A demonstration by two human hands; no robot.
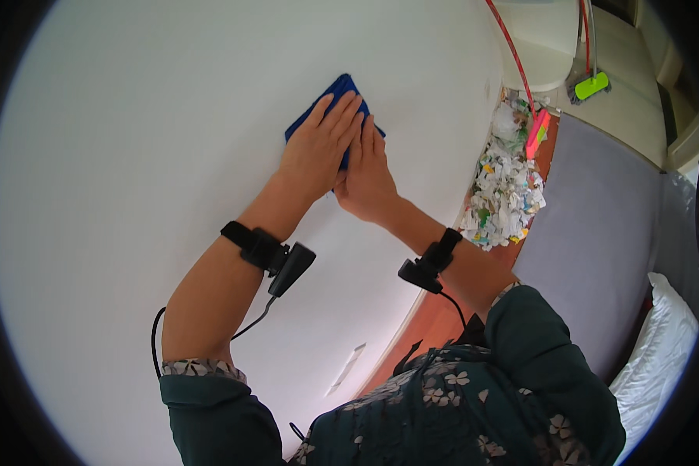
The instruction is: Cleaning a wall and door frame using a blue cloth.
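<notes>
A folded dark blue cloth [341,85] lies flat against a white wall [147,124], its upper corner and side edges showing past my fingers. My left hand [312,155] rests on it with straight fingers slanting up and to the right. Close beside it, my right hand [370,177] presses on the cloth's lower right part, its fingers also stretched out and partly under or against the left ones. The middle of the cloth is hidden beneath both hands. Black strapped devices with cables sit on my left forearm [268,252] and right forearm [435,260].
Along the wall's foot at right, torn paper scraps [505,190] lie heaped on reddish flooring. A pink broom head [537,133] with a red handle touches the heap. Farther back stands a green mop [592,85]. A grey padded surface [598,194] and a silvery-white pillow [656,365] are at right.
</notes>
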